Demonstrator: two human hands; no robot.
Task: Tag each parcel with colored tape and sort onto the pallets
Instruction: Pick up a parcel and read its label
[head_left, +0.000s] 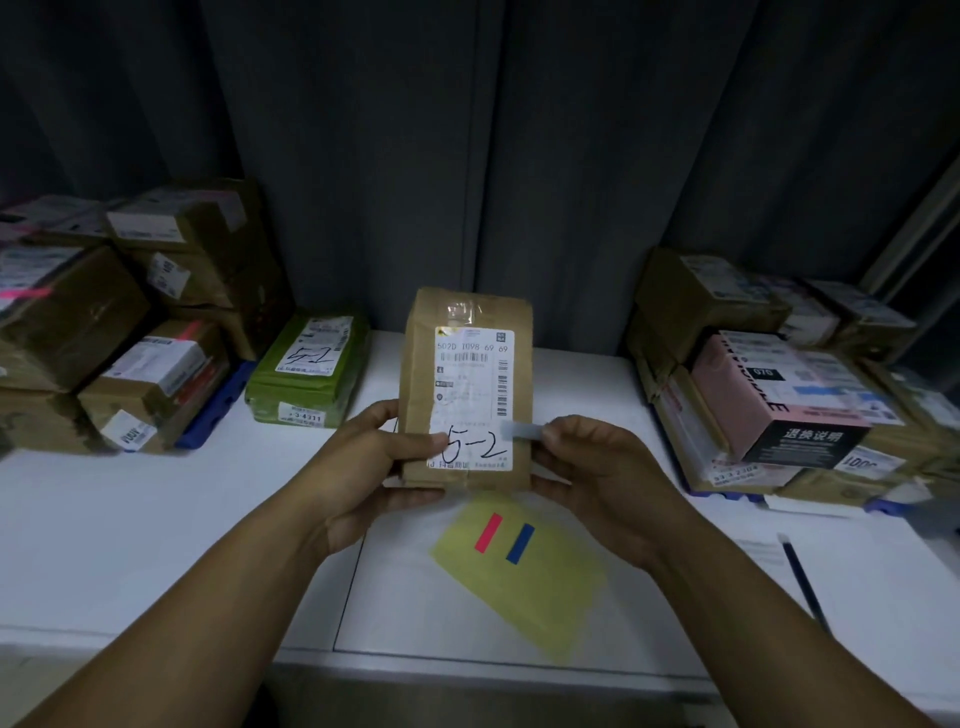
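One brown parcel (467, 364), one green parcel (304, 371), one yellow sheet (540, 587), two bright strips (488, 532) (520, 543), one pale strip (522, 430).

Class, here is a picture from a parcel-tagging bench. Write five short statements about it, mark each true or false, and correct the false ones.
1. The left hand grips the brown parcel by its left edge. True.
2. The right hand pinches a tape strip against the parcel's label. True.
3. The yellow sheet carries three strips. False: it carries two, a pink strip and a blue strip.
4. The green parcel lies to the right of the held parcel. False: it lies to its left, on the table.
5. "5-2" is handwritten on the held parcel's label. True.
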